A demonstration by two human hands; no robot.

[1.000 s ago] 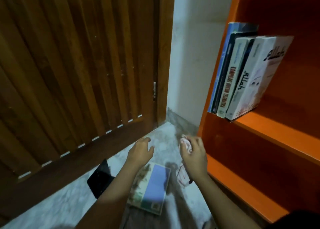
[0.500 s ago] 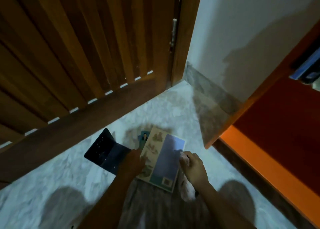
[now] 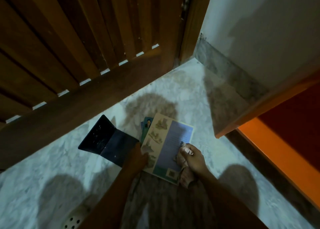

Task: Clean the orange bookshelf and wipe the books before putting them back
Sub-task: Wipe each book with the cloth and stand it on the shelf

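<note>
Two bare hands work over a small pile on the pale marbled floor, which lies between one slatted brown wooden door and the one orange bookshelf at the right edge. On top lies one thin cream-and-lavender paperback book, flat and slightly skewed. One teal book with a small portrait peeks out from under its far left corner. Just left of them, one dark navy book lies spread open, touching the pile. The right hand has its fingers curled tightly around one crumpled pale cloth and presses it onto the lavender half of the cover. The left hand rests at the paperback's left edge with the thumb on the cover. Whether its other fingers curl under cannot be told.
</note>
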